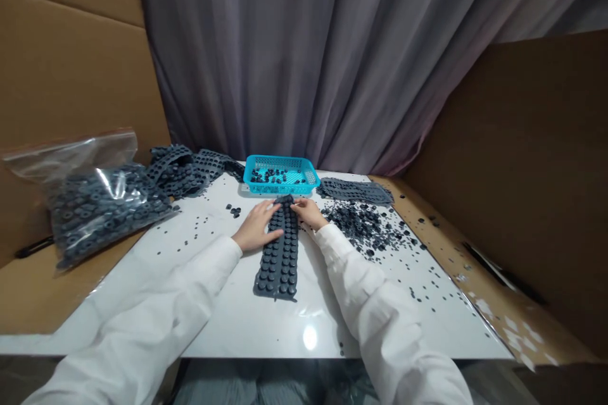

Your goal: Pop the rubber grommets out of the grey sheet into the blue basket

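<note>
The left hand [256,226] and right hand [308,213] hold the far end of a dark rubber button strip [279,259], their fingers [299,204] closed on it. The strip lies on the white tabletop [266,329], just before a blue basket [280,191], with loose buttons [356,224] scattered to its right.

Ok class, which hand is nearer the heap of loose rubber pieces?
Right hand: just left of the heap of loose rubber pieces, beside the moulded rubber strip. Left hand: farther away, across the strip.

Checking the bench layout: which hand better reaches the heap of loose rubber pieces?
Right, probably: the right hand touches the dark rubber strip's far end, beside the heap of loose pieces; the left hand lies across the strip from it.
</note>
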The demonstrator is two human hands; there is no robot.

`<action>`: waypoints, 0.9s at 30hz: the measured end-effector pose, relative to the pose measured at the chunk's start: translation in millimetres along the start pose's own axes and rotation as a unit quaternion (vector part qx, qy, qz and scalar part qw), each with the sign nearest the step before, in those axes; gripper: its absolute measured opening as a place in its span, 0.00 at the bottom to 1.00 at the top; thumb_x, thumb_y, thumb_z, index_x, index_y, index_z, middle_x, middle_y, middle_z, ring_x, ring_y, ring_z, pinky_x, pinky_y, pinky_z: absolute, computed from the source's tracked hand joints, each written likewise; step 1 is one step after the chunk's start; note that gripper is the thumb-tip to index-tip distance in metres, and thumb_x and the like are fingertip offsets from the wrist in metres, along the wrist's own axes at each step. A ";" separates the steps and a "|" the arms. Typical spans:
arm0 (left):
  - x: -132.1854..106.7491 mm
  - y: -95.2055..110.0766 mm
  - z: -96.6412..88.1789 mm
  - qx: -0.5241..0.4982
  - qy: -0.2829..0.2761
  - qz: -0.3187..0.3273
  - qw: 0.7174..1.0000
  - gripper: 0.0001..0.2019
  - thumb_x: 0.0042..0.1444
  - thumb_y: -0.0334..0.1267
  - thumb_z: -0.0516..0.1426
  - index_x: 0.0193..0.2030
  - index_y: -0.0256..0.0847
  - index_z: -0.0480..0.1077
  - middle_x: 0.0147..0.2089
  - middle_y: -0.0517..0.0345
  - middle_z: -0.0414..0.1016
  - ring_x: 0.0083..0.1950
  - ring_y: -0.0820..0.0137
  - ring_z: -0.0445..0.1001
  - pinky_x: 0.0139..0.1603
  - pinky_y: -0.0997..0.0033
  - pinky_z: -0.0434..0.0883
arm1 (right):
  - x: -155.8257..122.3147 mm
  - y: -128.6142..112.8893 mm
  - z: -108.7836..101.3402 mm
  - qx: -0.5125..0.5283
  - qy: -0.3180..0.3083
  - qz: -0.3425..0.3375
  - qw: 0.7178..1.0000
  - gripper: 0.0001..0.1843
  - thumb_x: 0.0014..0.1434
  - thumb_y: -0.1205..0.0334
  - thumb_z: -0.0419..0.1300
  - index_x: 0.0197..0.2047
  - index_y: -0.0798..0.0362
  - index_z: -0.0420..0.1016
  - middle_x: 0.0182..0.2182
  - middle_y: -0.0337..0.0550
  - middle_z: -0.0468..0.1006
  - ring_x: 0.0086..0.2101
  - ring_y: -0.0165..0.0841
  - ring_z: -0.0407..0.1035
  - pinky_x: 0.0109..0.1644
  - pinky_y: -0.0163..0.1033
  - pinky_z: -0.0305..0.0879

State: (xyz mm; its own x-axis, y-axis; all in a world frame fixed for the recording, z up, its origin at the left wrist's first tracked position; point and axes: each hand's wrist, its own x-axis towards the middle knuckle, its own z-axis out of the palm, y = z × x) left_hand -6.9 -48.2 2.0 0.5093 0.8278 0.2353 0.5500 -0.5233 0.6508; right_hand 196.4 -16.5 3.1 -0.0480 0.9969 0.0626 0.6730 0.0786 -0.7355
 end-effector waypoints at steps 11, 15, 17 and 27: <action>-14.8 8.3 17.6 0.167 -0.126 0.033 0.977 0.34 0.59 0.57 0.48 0.69 0.44 0.50 0.72 0.45 0.37 0.71 0.45 0.40 0.65 0.35 0.43 | -90.8 1.7 -39.6 -0.283 -0.071 -0.186 0.938 0.07 0.58 0.71 0.58 0.38 0.53 0.76 0.38 0.47 0.74 0.42 0.37 0.66 0.47 0.41 0.60; -17.9 13.6 14.9 0.197 -0.105 0.040 0.974 0.35 0.61 0.57 0.46 0.69 0.38 0.48 0.72 0.41 0.35 0.72 0.46 0.34 0.65 0.35 0.40 | -102.1 5.6 -48.9 -0.359 -0.096 -0.219 0.902 0.09 0.62 0.68 0.54 0.42 0.51 0.75 0.41 0.48 0.73 0.45 0.38 0.64 0.47 0.41 0.58; -22.6 17.3 13.7 0.210 -0.083 0.078 0.971 0.35 0.62 0.57 0.44 0.70 0.40 0.45 0.73 0.43 0.34 0.72 0.49 0.35 0.66 0.37 0.41 | -102.1 8.8 -56.4 -0.386 -0.094 -0.227 0.889 0.11 0.62 0.68 0.53 0.46 0.49 0.74 0.45 0.47 0.72 0.46 0.38 0.63 0.47 0.42 0.58; -43.4 15.1 34.7 0.232 -0.114 0.194 0.946 0.35 0.61 0.57 0.47 0.70 0.47 0.39 0.72 0.48 0.41 0.71 0.49 0.44 0.65 0.43 0.53 | -125.4 -0.2 -32.7 -0.447 -0.041 -0.233 0.863 0.09 0.65 0.64 0.50 0.41 0.54 0.71 0.38 0.47 0.72 0.43 0.41 0.63 0.52 0.54 0.56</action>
State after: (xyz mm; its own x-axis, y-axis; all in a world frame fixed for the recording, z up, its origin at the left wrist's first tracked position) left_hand 2.2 -99.1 -23.4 0.8332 0.5174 0.1950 0.4966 -0.8553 0.1476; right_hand 226.4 -141.8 17.4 -0.4942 0.8587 0.1356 0.8652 0.4707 0.1728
